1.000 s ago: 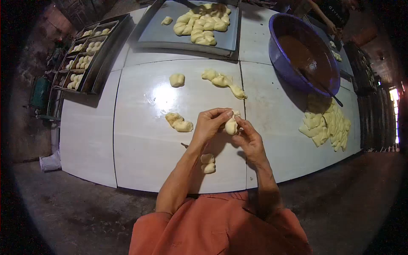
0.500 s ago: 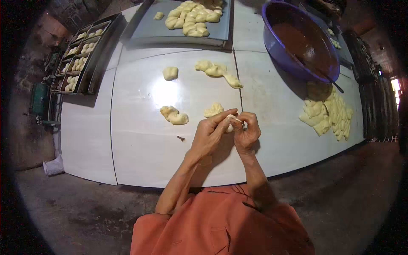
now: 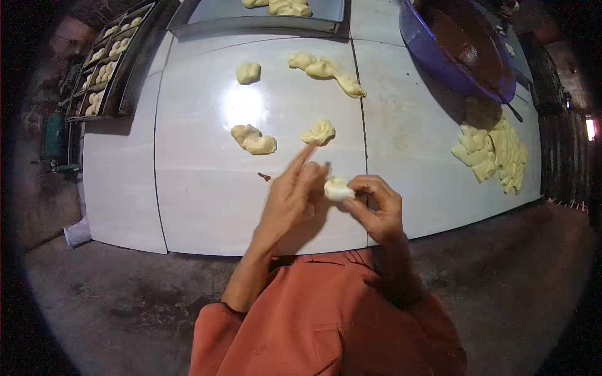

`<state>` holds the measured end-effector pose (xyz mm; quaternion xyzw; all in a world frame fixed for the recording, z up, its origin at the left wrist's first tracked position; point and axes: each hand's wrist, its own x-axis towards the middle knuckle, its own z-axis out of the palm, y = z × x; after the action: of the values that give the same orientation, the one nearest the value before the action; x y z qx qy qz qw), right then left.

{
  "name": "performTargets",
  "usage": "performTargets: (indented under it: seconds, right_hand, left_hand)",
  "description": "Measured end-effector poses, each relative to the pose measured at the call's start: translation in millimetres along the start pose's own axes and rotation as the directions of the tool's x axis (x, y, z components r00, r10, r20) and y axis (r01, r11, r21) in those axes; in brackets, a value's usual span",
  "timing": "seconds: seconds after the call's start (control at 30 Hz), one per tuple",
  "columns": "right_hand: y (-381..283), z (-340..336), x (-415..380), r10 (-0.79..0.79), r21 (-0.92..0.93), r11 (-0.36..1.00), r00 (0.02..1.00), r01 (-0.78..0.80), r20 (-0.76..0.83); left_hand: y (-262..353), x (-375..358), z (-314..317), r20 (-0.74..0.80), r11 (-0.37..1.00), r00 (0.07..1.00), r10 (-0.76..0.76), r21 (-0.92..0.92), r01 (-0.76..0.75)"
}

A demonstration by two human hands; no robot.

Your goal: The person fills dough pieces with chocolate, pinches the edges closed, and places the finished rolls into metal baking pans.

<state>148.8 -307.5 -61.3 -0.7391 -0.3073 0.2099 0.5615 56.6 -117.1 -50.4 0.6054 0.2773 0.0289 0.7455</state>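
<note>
A small pale dough ball is pinched between the thumb and fingers of my right hand, over the front part of the white table. My left hand is just left of it, fingers stretched out and apart, holding nothing. The tip of its index finger is right at the edge of a crumpled dough lump. Left of that lies a longer, uneven dough piece, with a small brown bit below it.
Farther back are a round dough piece and a twisted dough strip. A metal tray of dough stands behind. At right are a purple basin of brown filling and a dough heap. Compartmented pans hold dough pieces at left.
My hands have drawn apart. The left has let go of the dough ball and opened its fingers, while the right keeps hold. The view has tipped downward, so the table's things sit higher.
</note>
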Motion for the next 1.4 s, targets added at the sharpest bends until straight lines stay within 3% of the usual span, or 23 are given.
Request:
performTargets:
  seconds: [0.03,0.1,0.13,0.17,0.23,0.27,0.4,0.5,0.57,0.67,0.7,0.77,0.83,0.87,0.9,0.93,0.97,1.03,1.07,1.17,1.3,1.37,1.4]
  right_hand:
    - [1.8,-2.4,-2.6,0.006,-0.002,1.0,1.0,-0.006,-0.002]
    - [7.6,-4.0,-7.4,0.16,-0.064,0.987,0.96,-0.15,0.229]
    - [14.7,0.3,-9.5,0.155,-0.213,0.972,0.954,-0.101,0.255]
    - [16.4,2.9,-12.2,0.16,-0.216,0.971,0.953,-0.105,0.256]
    - [17.3,8.3,-14.2,0.062,-0.512,0.856,0.97,0.069,0.234]
    - [14.8,6.3,-12.5,0.123,-0.545,0.838,0.968,0.016,0.218]
    - [-11.3,14.7,17.6,0.134,-0.293,0.949,0.99,-0.119,0.034]
    - [-32.4,36.3,66.5,0.116,-0.266,0.961,0.984,-0.077,0.134]
    - [-24.4,66.8,110.6,-0.049,-0.368,0.921,0.975,0.128,0.216]
    - [-12.3,120.0,162.9,-0.355,-0.533,0.72,0.896,0.445,0.268]
    - [-9.1,131.2,173.2,-0.399,-0.576,0.633,0.856,0.517,0.329]
    - [-4.8,136.7,186.8,-0.471,-0.543,0.552,0.774,0.633,0.423]
    - [-14.5,132.0,197.7,-0.09,-0.311,0.891,0.801,0.33,0.592]
    - [-21.6,126.7,188.5,0.049,-0.219,0.973,0.861,0.073,0.507]
    - [-18.6,118.5,187.7,0.101,-0.156,0.987,0.89,-0.035,0.444]
    - [-28.6,111.8,179.8,0.194,0.11,0.961,0.904,-0.253,0.381]
    - [-39.8,104.1,174.4,0.3,0.377,0.825,0.892,-0.421,0.338]
    - [-40.7,79.3,179.3,0.29,0.323,0.862,0.903,-0.39,0.316]
    - [-40.7,69.6,180.2,0.28,0.278,0.89,0.915,-0.361,0.292]
    - [-41.0,49.8,171.2,0.281,0.16,0.925,0.904,-0.344,0.321]
    - [-16.0,32.9,163.2,0.298,-0.057,0.954,0.908,-0.294,0.295]
    - [-20.7,30.4,157.5,0.263,0.031,0.959,0.93,-0.28,0.256]
    - [-26.2,30.4,154.3,0.235,0.114,0.958,0.947,-0.264,0.221]
  left_hand:
    - [5.1,-4.7,-9.7,0.004,1.0,1.0,-0.005,-0.002,0.005]
    - [9.6,-12.1,-29.4,-0.177,0.999,0.984,-0.02,0.045,0.028]
    - [8.5,-13.8,-39.4,-0.232,0.988,0.972,0.036,0.154,0.0]
    - [6.9,-15.3,-49.5,-0.28,0.965,0.955,0.098,0.262,-0.022]
    - [-5.2,-18.1,-67.4,-0.362,0.982,0.921,0.143,0.164,-0.088]
    - [-8.8,-22.4,-76.4,-0.388,0.969,0.911,0.141,0.243,-0.047]
    - [-20.0,-23.8,-98.4,-0.508,0.949,0.851,0.136,0.312,0.034]
    - [-25.3,-13.5,-102.4,-0.527,0.95,0.833,0.169,0.313,0.006]
    - [-15.9,-6.0,-97.4,-0.527,0.947,0.839,0.134,0.318,0.048]
    - [-6.1,6.3,-95.0,-0.537,0.902,0.835,0.118,0.41,0.136]
    - [-11.4,8.1,-92.4,-0.526,0.89,0.834,0.169,0.444,0.1]
    - [-16.7,15.5,-89.7,-0.466,0.708,0.759,0.454,0.707,0.01]
    - [-14.1,23.4,-87.3,-0.467,0.662,0.765,0.443,0.746,0.072]
    - [-14.1,25.3,-86.1,-0.42,0.61,0.769,0.482,0.791,0.05]
    - [-12.2,26.5,-83.9,-0.368,0.556,0.774,0.516,0.831,0.025]
    - [-9.3,31.5,-82.6,-0.286,0.481,0.684,0.671,0.87,-0.109]
    - [-4.2,36.6,-83.6,-0.293,0.49,0.681,0.671,0.865,-0.11]
    - [5.9,46.4,-80.7,-0.18,0.822,0.923,0.34,0.533,-0.199]
    - [0.7,53.1,-74.0,-0.21,0.916,0.943,0.256,0.365,-0.168]
    - [-7.8,68.3,-64.2,-0.176,0.986,0.971,0.162,0.075,-0.151]
    - [9.9,67.8,-58.8,-0.058,0.984,0.988,0.141,0.118,-0.133]
    - [2.1,69.5,-51.5,-0.074,0.984,0.989,0.13,0.134,-0.119]
    - [1.7,68.3,-44.2,-0.13,0.96,0.959,0.251,0.164,-0.229]
